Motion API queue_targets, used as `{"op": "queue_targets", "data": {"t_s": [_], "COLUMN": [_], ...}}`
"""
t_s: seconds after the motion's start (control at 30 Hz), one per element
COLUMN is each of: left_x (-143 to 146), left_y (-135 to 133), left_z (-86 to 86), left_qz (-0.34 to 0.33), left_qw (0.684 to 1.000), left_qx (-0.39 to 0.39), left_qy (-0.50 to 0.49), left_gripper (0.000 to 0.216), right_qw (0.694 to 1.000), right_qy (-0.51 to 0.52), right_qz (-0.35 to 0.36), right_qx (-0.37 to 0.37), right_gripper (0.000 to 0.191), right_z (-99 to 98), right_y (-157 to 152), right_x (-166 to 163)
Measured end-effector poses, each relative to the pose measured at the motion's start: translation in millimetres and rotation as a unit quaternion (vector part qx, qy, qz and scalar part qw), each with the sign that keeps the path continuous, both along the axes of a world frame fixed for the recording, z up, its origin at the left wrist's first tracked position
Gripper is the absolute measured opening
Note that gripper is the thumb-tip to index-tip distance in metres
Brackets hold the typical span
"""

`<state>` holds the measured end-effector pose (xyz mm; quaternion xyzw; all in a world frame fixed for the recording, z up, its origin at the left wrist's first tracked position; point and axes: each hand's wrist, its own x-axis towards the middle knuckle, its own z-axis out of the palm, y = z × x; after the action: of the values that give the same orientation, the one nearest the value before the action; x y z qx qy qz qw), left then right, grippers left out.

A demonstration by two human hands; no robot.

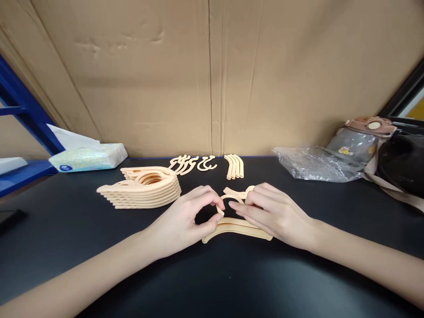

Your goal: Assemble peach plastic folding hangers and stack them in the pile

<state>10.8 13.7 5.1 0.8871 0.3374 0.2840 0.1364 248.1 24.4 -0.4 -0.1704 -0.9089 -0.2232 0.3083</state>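
A cream plastic hanger (236,229) lies on the black table (212,274) in the middle, between both hands. My left hand (188,218) pinches its hook end with thumb and fingers. My right hand (270,214) grips the same hanger's upper part from the right, fingers pressed together. A stack of like hangers (142,192) lies to the left. Behind it are several loose hooks (192,164) and a small row of curved bars (234,166).
A tissue pack (88,157) lies at the back left beside a blue shelf frame (23,110). A crumpled clear plastic bag (311,163), a lidded drinking bottle (361,141) and a dark bag (402,163) sit at the back right. A cardboard wall (212,75) closes the rear.
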Motion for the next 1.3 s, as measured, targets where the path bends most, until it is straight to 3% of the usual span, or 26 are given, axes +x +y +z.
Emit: {"op": "queue_targets", "data": {"t_s": [0.1,0.2,0.27,0.4,0.47,0.53,0.6,0.67,0.83,1.03,1.3], "left_x": [-3.0,-7.8,-10.7,-11.9,-11.0,-10.5,-11.0,-12.3,-13.6,-10.1,-8.8], "left_y": [1.9,5.9,9.0,11.9,10.1,5.8,-0.2,-6.4,-14.4,-12.1,-14.9], "left_z": [1.0,2.0,1.7,-1.4,-1.6,1.2,6.9,13.8,22.3,20.6,17.6], "left_qz": [0.007,0.003,-0.004,-0.014,-0.011,0.018,0.057,0.061,-0.032,-0.017,-0.013], "left_qw": [1.0,1.0,0.999,0.997,0.996,0.995,0.993,0.989,0.979,0.972,0.972], "left_qx": [0.011,0.027,0.042,0.058,0.061,0.067,0.08,0.09,0.035,0.001,0.047], "left_qy": [-0.007,-0.004,0.007,0.044,0.063,0.068,0.069,0.097,0.198,0.236,0.228], "left_gripper": [0.012,0.015,0.018,0.021,0.029,0.037,0.033,0.014,0.02,0.018,0.013], "right_qw": [0.997,0.962,0.907,0.765,0.704,0.671,0.657,0.651,0.654,0.627,0.611], "right_qy": [0.014,0.069,0.129,0.217,0.241,0.264,0.287,0.304,0.3,0.305,0.3], "right_qz": [0.018,0.032,0.022,0.006,0.006,-0.001,-0.001,0.007,0.01,0.021,0.053], "right_qx": [-0.077,-0.264,-0.4,-0.606,-0.668,-0.693,-0.697,-0.696,-0.694,-0.717,-0.731], "right_gripper": [0.023,0.03,0.028,0.019,0.017,0.017,0.018,0.018,0.019,0.018,0.019], "right_z": [1.6,6.1,7.6,3.7,0.8,-1.0,-1.9,-2.6,-4.6,-6.2,-5.4], "right_y": [0.3,-2.3,-3.6,-0.5,2.7,5.1,6.4,6.9,7.2,6.5,6.4], "right_x": [1.3,-0.2,-2.9,-8.0,-8.1,-6.1,-2.7,0.7,2.5,-1.0,-1.4]}}
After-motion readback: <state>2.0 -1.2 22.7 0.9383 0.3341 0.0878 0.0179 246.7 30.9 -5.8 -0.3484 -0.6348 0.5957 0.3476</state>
